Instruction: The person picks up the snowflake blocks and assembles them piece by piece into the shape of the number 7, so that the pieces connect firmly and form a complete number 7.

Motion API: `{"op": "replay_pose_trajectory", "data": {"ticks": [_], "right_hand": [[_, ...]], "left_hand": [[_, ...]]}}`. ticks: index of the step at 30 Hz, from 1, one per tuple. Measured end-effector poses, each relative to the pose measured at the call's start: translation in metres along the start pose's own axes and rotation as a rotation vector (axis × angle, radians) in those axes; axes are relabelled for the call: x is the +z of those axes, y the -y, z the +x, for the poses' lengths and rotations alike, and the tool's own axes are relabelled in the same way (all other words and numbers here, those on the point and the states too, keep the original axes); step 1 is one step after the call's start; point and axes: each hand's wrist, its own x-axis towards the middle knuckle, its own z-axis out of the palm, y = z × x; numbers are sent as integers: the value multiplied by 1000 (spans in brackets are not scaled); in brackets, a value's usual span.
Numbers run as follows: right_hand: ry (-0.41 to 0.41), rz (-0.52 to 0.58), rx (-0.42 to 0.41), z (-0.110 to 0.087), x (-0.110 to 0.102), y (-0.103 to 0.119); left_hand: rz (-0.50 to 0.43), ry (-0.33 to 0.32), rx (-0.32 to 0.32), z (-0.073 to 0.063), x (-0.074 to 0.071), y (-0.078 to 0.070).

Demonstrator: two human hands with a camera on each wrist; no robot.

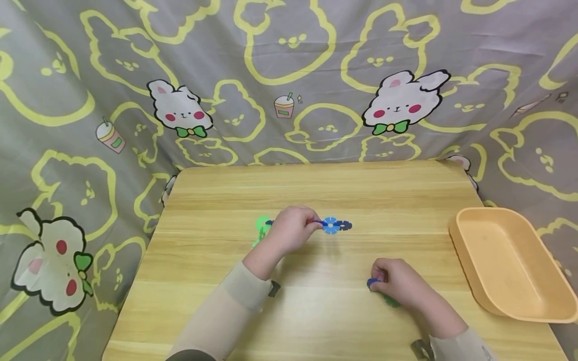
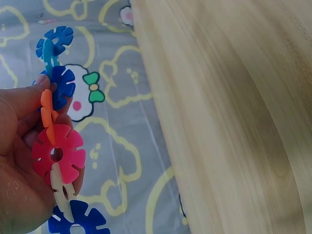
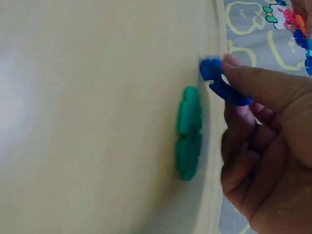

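My left hand [image 1: 293, 228] pinches a chain of flower-shaped interlocking plastic discs above the table. In the left wrist view, thumb and fingers hold it at a blue disc [image 2: 63, 87]. Orange [image 2: 48, 114], pink [image 2: 58, 151] and white [image 2: 62, 192] discs follow on one side. A light blue disc [image 1: 331, 225] and a dark blue disc [image 1: 345, 225] stick out to the right; green discs [image 1: 262, 223] show left of the hand. My right hand [image 1: 399, 283] pinches a single blue disc [image 3: 222, 83] between thumb and finger. Beside it is a green disc [image 3: 188, 134], blurred.
A yellow-orange plastic tray [image 1: 458, 250] stands at the right side of the wooden table [image 1: 316, 321]. A grey curtain with cartoon prints [image 1: 289, 60] hangs behind the table and on both sides. Both forearms reach in from the near edge.
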Motion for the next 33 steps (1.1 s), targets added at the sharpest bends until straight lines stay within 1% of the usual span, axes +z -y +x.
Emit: {"op": "replay_pose_trajectory", "data": {"ticks": [3,7,13,17,24,29,33], "right_hand": [[-63,77,22,2,-3,5],[-169,163,15,8,-10,13],[-332,391,-7,21,-24,28],[-409,493,-23,28,-29,39],[-461,637,37,34,-31,51],[-456,676,78,37,-31,53],[-442,685,106,38,-31,54]], "left_hand": [[3,-1,4,0,1,0],[3,2,11,0,2,1],[-7,2,11,-1,2,0],[-13,2,12,-2,2,-1],[-23,4,13,-2,3,0],[-31,6,1,-3,5,2],[-26,3,9,-3,6,3]]}}
